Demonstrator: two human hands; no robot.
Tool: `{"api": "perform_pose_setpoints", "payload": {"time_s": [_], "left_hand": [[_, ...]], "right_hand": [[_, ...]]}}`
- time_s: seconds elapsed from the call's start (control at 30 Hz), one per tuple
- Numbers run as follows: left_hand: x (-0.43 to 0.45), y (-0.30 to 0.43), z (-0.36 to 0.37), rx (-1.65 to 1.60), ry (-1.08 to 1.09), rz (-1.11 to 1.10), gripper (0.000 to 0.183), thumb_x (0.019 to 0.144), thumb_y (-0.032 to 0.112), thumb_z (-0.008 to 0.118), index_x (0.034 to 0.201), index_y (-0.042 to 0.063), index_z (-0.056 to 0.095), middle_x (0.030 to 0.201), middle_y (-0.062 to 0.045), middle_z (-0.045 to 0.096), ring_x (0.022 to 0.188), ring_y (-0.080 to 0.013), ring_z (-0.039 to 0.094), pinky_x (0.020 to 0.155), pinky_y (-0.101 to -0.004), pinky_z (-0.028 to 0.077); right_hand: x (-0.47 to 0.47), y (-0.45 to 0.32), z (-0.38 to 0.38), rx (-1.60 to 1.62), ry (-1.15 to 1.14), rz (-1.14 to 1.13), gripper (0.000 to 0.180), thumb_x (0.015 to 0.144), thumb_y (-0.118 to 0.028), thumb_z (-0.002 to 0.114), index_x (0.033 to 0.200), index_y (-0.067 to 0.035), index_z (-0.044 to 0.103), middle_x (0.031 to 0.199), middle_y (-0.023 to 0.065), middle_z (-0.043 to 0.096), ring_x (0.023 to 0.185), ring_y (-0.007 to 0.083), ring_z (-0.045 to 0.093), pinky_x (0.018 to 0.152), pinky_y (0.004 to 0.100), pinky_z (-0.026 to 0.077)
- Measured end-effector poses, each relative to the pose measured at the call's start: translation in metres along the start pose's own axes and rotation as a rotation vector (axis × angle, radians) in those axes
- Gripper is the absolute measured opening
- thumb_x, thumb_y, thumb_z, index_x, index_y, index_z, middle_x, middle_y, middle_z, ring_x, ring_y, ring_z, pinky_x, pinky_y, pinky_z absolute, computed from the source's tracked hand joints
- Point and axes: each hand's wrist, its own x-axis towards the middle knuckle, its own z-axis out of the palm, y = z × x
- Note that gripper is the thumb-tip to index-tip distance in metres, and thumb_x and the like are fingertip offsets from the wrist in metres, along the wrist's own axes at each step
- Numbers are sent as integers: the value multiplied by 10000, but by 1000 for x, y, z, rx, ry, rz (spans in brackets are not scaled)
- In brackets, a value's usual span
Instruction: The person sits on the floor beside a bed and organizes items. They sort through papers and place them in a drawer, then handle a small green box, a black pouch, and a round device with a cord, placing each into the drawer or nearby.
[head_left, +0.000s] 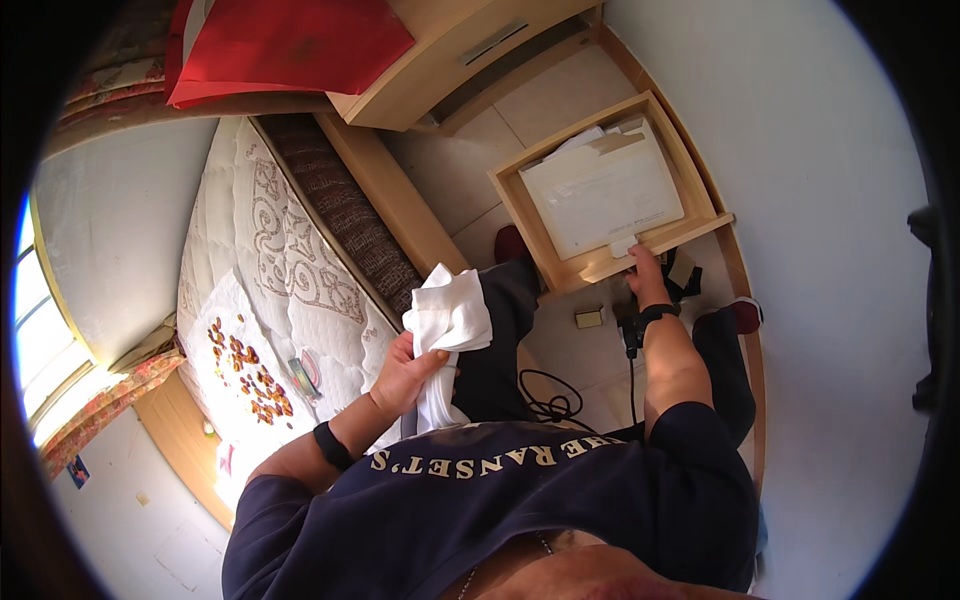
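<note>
My left hand (416, 369) holds a bunched white cloth (452, 311) beside the edge of the mattress. At the right, my right hand (646, 276) grips the front board of a wooden drawer (517, 214), near a small white piece at that board. A large whitish envelope (604, 195) lies flat in the drawer, over other papers at its far side. The tips of my right fingers are over the board; the rest of that grip is partly hidden.
Dried red fruits (244, 356) lie on a white sheet on the mattress (300, 247). A black cable (555, 405) coils on the tiled floor. Dark items and a small box (589, 319) sit below the drawer. A wooden cabinet (450, 60) and red bag (292, 49) are at the top.
</note>
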Motion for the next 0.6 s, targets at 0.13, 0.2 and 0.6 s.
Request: {"api": "perform_pose_setpoints", "payload": {"time_s": [0.13,0.2,0.6], "left_hand": [[-1,-2,-3,16,-26,22,262,865,107,611,1120,75,556,852,-69,630,672,-181,668,515,-324,583],[-1,-2,-6,6,-35,18,230,872,100,618,1092,57,565,857,-63,644,681,-169,660,571,-309,568],[-12,-8,-24,-15,-76,90,234,877,107,593,1104,70,550,842,-71,627,655,-185,658,504,-330,572]], "right_hand": [[-6,-5,3,80,-94,-6,600,726,-72,626,1288,-53,416,1196,154,471,1066,345,504,772,534,478],[-15,-10,12,88,-10,-19,593,718,-64,622,1276,-41,422,1173,154,480,1061,355,508,766,550,488],[-61,-40,42,80,-74,-32,490,765,-72,605,1230,-56,453,1187,159,453,1067,367,489,832,566,458]]}}
